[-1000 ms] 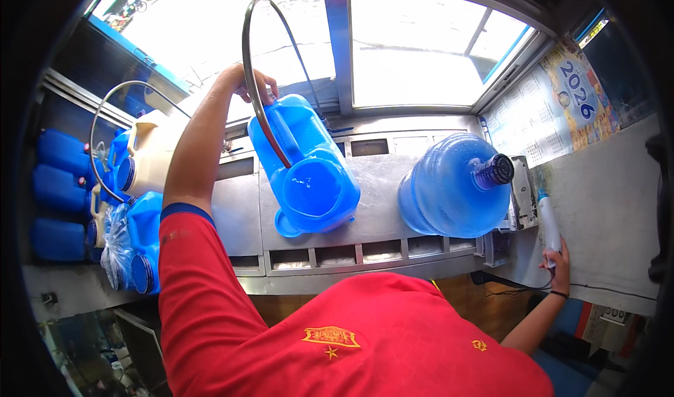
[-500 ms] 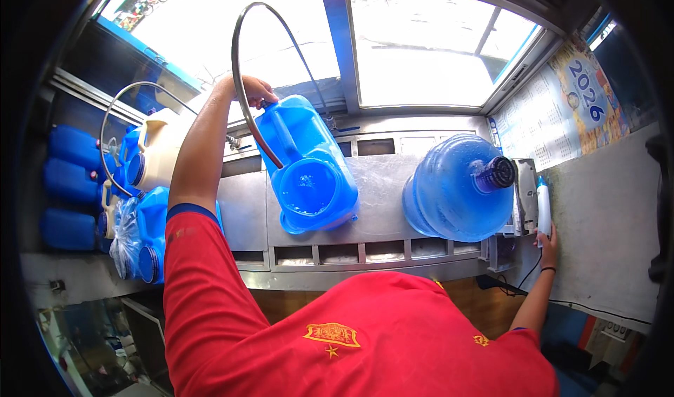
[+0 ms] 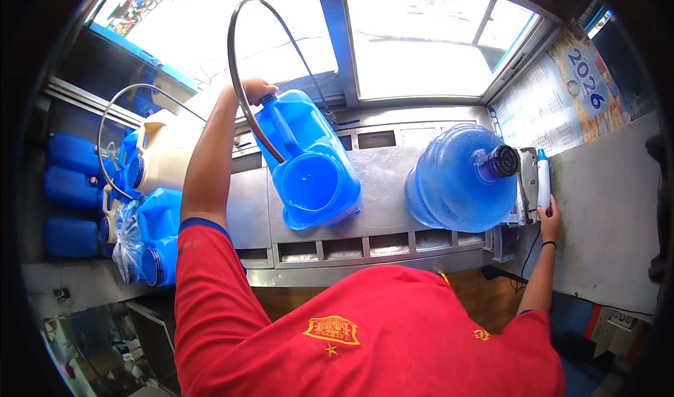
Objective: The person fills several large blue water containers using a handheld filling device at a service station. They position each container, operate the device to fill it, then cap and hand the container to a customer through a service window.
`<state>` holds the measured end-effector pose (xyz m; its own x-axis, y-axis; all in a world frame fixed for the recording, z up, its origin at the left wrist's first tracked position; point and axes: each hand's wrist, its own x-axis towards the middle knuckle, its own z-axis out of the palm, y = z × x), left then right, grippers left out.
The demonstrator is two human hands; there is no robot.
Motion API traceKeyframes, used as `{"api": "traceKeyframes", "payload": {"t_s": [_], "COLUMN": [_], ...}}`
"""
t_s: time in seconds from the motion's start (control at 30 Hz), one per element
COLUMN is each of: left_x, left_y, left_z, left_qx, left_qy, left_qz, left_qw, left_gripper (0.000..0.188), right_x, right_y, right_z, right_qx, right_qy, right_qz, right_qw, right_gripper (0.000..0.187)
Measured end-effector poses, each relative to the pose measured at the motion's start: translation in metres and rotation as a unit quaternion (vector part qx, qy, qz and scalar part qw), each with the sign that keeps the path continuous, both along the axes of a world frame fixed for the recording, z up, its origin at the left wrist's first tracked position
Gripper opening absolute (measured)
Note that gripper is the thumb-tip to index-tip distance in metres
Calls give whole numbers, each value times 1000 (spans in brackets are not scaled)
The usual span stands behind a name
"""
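My left hand [image 3: 256,90] is at the far end of a blue water jug [image 3: 298,123], its fingers closed round a small dark cap [image 3: 267,99] there. The jug leans on the steel counter with its wide round mouth facing me, and liquid shows inside. A curved clear hose [image 3: 234,53] comes down with its brownish end at that mouth. At the far right my right hand [image 3: 550,218] grips the lower part of a slim white tool [image 3: 543,181] with a teal tip and dark cord. Nearby lies a large round blue water bottle [image 3: 456,179] with a dark-capped neck.
Blue jugs [image 3: 160,221], a cream jug [image 3: 160,151] and a clear plastic bag [image 3: 127,242] crowd the left. The steel counter [image 3: 382,179] has slots along its edges. A grey metal box [image 3: 526,179] stands beside the bottle, and a window [image 3: 435,53] lies beyond.
My right hand has raised the white tool a little along the wall. Bubbles in the jug's mouth have settled. My left hand keeps its place on the jug.
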<state>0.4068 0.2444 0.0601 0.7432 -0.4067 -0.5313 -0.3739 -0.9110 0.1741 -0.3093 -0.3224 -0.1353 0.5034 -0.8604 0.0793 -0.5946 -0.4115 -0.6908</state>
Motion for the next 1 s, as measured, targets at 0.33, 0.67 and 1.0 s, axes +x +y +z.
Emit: {"api": "traceKeyframes", "payload": {"t_s": [0.33, 0.67, 1.0], "left_x": [38, 49, -201], "left_y": [15, 76, 188], "left_z": [-28, -100, -428], "left_qx": [16, -412, -140], "left_qy": [-60, -31, -29], "left_qz": [-72, 38, 46], "left_qw": [996, 910, 989], "left_gripper": [58, 54, 77], "right_x": [-5, 14, 39], "right_y": [8, 23, 23], "right_z": [-13, 0, 6], "right_qx": [-59, -12, 42], "right_qy": [-75, -105, -96], "right_qz": [-4, -41, 2], "right_qw": [995, 994, 995], "right_gripper": [60, 63, 65]}}
